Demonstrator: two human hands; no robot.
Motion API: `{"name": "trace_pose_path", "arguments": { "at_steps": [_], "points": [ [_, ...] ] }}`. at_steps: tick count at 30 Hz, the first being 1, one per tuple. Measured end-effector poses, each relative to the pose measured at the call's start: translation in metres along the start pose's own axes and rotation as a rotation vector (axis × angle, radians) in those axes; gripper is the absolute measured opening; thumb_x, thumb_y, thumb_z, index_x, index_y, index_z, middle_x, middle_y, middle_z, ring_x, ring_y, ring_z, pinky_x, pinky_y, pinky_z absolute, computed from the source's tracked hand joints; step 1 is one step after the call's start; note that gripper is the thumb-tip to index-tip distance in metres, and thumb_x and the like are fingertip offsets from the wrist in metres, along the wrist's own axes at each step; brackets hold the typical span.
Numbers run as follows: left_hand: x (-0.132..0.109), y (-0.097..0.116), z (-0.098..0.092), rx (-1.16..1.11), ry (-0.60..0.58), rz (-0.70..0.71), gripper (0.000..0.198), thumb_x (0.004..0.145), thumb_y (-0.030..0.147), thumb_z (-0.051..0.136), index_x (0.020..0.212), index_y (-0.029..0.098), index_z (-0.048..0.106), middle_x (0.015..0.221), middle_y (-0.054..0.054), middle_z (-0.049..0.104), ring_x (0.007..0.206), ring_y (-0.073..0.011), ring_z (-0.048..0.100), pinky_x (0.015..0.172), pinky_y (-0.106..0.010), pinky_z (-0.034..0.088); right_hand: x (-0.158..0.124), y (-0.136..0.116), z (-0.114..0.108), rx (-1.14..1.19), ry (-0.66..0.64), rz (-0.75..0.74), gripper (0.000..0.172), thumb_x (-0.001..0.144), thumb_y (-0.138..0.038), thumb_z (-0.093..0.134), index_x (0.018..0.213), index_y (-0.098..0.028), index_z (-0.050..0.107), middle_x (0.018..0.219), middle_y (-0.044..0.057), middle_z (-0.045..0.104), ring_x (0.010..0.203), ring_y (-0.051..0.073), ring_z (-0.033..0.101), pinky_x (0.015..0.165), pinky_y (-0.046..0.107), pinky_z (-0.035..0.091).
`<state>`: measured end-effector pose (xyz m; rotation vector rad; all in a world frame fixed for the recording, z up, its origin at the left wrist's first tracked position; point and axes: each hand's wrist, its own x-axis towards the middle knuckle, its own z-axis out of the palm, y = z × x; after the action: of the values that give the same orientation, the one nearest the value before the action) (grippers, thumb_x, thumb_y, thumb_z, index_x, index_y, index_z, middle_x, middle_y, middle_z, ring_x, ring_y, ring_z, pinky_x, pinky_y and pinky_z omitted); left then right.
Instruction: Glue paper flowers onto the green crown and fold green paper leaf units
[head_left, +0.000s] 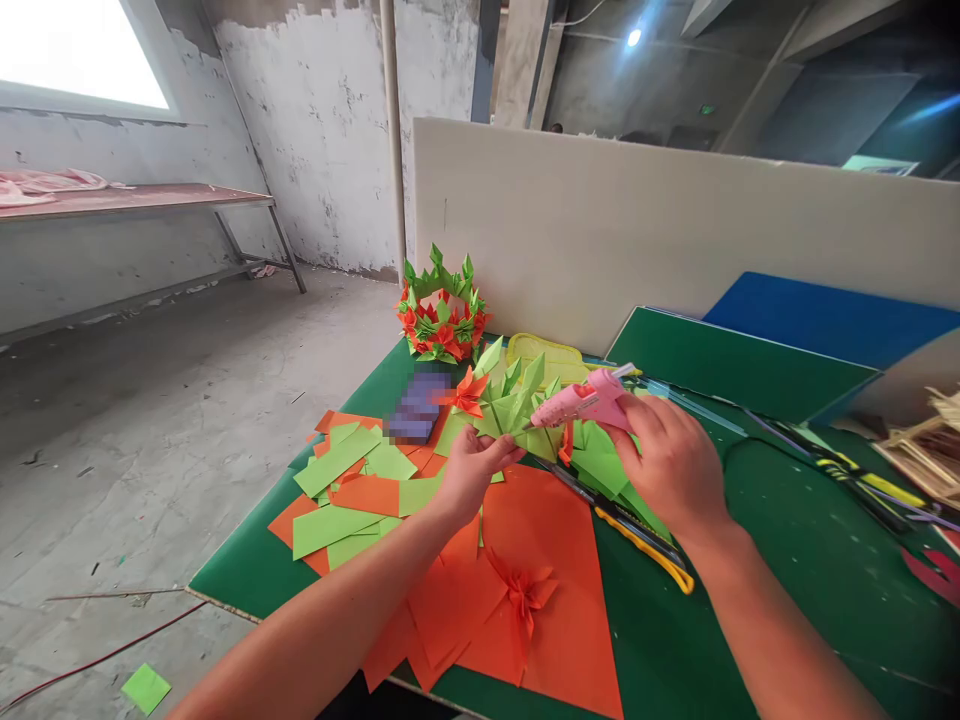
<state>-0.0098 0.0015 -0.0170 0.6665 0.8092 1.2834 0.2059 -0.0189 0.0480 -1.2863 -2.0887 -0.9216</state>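
My left hand (472, 468) pinches a folded green paper piece (508, 405) with pointed tips, held just above the green table (787, 560). My right hand (671, 462) grips a pink glue gun (581, 402), its nozzle pointing left at the green piece. An orange paper flower (466, 392) sits beside the green piece on its left. A finished ring of green and orange paper flowers (441, 310) stands at the table's far left corner. Another orange folded flower (527, 592) lies on orange sheets (547, 520) near me.
Green and orange paper strips (349, 490) lie scattered at the left. A yellow-handled cutter (649, 545) lies under my right wrist. A yellow tray (544, 355) sits behind the work. A white board (675, 225) walls the table's back. Sticks and tools lie at right (885, 490).
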Motion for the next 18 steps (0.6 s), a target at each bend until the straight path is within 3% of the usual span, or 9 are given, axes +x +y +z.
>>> {"name": "trace_pose_path", "arguments": {
  "at_steps": [6,10,14,18],
  "points": [
    [0.000,0.000,0.000,-0.014,-0.031,0.031,0.057,0.061,0.029,0.085,0.070,0.021,0.029,0.054,0.014,0.036,0.053,-0.0046,0.056,0.088,-0.036,0.055,-0.002,0.008,0.002,-0.034,0.079,0.079,0.022,0.094,-0.020,0.050,0.113,-0.013,0.056,0.087,0.011,0.066,0.080,0.025,0.058,0.070,0.034,0.042],
    [-0.001,0.001,0.001,-0.021,-0.020,0.010,0.059,0.058,0.029,0.087,0.070,0.021,0.029,0.054,0.013,0.037,0.059,-0.0078,0.061,0.089,-0.035,0.054,-0.008,0.009,-0.002,0.059,0.097,0.195,0.028,0.092,-0.035,0.055,0.110,-0.015,0.055,0.081,0.008,0.061,0.075,0.024,0.056,0.065,0.033,0.042],
    [0.000,0.000,-0.001,-0.030,-0.023,0.022,0.058,0.060,0.028,0.086,0.071,0.021,0.030,0.055,0.013,0.037,0.060,-0.0077,0.061,0.090,-0.036,0.054,-0.018,0.008,-0.007,0.245,-0.030,0.377,0.039,0.086,-0.053,0.058,0.105,-0.018,0.056,0.067,0.001,0.051,0.056,0.018,0.049,0.051,0.028,0.037],
    [0.002,-0.002,-0.003,-0.028,-0.013,0.016,0.057,0.061,0.027,0.085,0.071,0.022,0.030,0.057,0.013,0.039,0.064,-0.0098,0.066,0.091,-0.036,0.053,-0.045,0.029,0.000,0.421,-0.171,0.573,0.033,0.093,-0.045,0.048,0.115,-0.020,0.056,0.070,0.003,0.062,0.050,0.018,0.055,0.045,0.027,0.039]
  ]
}}
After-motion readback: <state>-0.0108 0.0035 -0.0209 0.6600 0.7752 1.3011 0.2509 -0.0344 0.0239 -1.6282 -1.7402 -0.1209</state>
